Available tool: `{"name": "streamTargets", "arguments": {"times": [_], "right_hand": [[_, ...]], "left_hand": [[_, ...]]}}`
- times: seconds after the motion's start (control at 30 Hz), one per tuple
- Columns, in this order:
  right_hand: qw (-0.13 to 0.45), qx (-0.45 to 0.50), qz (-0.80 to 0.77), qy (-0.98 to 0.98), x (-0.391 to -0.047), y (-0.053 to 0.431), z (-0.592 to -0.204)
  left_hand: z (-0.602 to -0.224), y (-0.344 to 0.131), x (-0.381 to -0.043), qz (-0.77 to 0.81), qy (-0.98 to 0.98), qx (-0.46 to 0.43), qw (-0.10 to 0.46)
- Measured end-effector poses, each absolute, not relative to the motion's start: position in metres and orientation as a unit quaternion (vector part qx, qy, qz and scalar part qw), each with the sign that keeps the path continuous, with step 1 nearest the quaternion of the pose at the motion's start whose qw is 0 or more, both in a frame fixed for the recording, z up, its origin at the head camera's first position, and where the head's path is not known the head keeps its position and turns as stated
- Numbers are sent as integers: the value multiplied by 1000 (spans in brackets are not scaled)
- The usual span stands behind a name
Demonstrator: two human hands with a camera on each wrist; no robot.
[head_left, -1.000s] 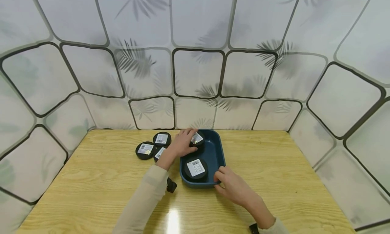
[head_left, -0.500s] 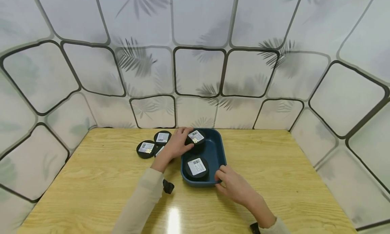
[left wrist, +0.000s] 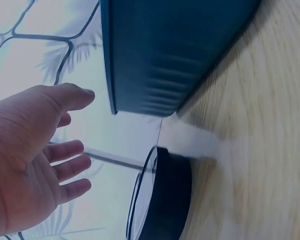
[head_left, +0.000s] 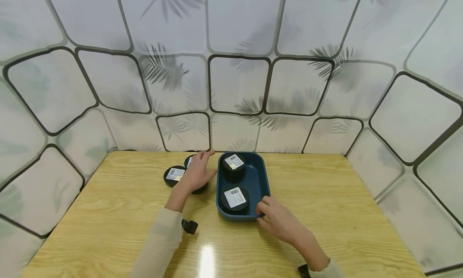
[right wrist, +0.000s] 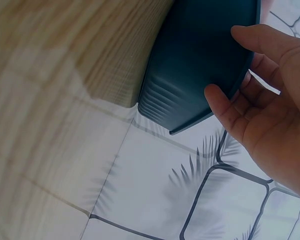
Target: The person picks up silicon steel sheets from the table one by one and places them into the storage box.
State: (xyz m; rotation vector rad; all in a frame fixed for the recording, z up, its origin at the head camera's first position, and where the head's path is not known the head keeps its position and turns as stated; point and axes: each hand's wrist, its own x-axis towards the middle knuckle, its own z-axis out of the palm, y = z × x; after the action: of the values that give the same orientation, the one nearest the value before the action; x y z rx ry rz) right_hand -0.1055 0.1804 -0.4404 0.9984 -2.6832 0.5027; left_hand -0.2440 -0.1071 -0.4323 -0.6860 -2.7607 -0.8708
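A blue rectangular tray [head_left: 258,181] stands on the table. In its left half are a round black container [head_left: 233,162] with a white label at the back, seemingly stacked on another, and a second labelled round black container [head_left: 234,199] at the front. My right hand [head_left: 280,221] grips the tray's near right corner; in the right wrist view the thumb and fingers pinch its rim. Left of the tray, my left hand [head_left: 195,172] hovers over a group of loose round black containers [head_left: 175,176], partly hiding them. Its fingers are spread and hold nothing in the left wrist view.
The wooden table [head_left: 318,189] ends at a patterned wall covering [head_left: 235,85] behind and at both sides. A small black device [head_left: 189,226] is on the left wrist, and another black device [head_left: 304,270] on the right.
My left hand has let go of the labelled black container at the tray's back left and moved left, out over the loose containers. The right hand keeps its grip on the tray corner.
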Motion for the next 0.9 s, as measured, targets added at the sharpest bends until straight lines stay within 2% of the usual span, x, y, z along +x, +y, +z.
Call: {"name": "streamTargets", "arguments": {"times": [0.27, 0.9], "right_hand": [[121, 343, 170, -916, -106, 179, -442], [101, 337, 166, -921, -105, 180, -439]], "left_hand": [[-434, -124, -229, -284, -928, -218, 104], [-439, -143, -213, -290, -934, -189, 86]]}}
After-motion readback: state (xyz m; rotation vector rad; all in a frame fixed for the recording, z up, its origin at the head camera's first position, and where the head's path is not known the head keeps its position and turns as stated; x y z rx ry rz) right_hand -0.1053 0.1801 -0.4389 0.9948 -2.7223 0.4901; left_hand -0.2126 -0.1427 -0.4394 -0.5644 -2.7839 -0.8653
